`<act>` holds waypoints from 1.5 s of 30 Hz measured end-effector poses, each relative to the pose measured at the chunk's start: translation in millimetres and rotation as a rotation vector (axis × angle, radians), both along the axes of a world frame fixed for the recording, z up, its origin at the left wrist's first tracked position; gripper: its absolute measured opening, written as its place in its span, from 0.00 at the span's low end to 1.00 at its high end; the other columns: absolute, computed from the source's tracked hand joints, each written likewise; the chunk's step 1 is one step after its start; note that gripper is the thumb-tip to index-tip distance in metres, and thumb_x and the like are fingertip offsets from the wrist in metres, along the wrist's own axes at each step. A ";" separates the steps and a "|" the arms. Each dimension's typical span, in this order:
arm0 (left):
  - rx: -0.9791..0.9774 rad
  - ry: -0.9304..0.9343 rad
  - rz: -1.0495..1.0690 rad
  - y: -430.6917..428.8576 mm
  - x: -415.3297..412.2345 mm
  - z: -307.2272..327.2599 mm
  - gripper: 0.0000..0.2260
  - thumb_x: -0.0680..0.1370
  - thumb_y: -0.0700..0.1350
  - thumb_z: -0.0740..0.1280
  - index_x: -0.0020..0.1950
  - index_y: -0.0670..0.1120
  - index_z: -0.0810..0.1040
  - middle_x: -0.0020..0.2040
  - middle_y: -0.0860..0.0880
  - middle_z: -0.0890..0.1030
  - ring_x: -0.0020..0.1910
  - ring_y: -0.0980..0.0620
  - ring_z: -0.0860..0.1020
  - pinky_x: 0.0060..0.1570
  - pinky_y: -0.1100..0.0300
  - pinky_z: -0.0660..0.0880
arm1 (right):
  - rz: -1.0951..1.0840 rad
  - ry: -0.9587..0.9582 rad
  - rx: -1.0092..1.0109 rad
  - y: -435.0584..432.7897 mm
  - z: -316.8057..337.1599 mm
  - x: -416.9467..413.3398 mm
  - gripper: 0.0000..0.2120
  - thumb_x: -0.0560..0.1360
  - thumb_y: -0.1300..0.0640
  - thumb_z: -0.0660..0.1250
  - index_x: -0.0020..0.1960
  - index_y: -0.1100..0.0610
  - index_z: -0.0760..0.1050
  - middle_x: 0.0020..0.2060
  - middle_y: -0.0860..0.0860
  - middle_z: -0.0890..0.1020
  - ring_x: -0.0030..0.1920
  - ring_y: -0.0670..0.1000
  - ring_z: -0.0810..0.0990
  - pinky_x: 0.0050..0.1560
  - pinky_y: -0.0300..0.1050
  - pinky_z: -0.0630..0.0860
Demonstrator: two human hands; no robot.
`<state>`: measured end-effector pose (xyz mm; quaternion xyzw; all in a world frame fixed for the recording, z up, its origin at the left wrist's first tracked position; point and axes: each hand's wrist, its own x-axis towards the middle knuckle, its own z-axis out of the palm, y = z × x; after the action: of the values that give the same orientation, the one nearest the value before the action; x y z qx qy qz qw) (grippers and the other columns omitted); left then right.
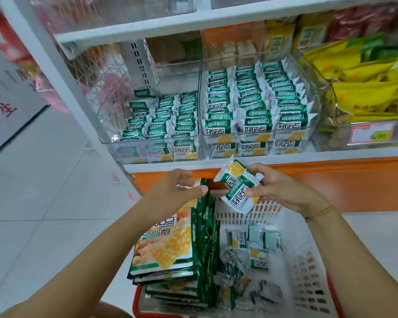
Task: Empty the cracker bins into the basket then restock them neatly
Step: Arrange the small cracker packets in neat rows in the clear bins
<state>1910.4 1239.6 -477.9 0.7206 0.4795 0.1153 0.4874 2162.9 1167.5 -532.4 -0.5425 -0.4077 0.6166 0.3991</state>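
Cracker packets (238,191) are pinched in the right hand (283,191) above the basket's (308,271) far edge. The left hand (177,191) curls just beside them, its grip unclear. Shelf bins (257,133) beyond hold neat rows.

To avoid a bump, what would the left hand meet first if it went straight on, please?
Likely the packets in the right hand: the left hand points straight at them, though depth is unclear.

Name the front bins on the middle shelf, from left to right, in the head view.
Partly filled cracker bin, full cracker bin, bin of yellow bags with a price tag on its front.
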 end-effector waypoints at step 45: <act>-0.017 -0.319 0.174 83.9 -48.0 65.9 0.12 0.71 0.44 0.73 0.54 0.49 0.79 0.47 0.50 0.83 0.42 0.58 0.81 0.40 0.68 0.76 | 0.139 -0.437 0.347 151.0 126.1 -109.1 0.22 0.65 0.46 0.77 0.56 0.47 0.74 0.55 0.48 0.75 0.34 0.44 0.77 0.34 0.35 0.73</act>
<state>1862.3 1323.5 -412.1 0.6448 0.4577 0.2656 0.5516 2053.8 1318.5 -406.3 -0.5567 -0.6197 0.4321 0.3454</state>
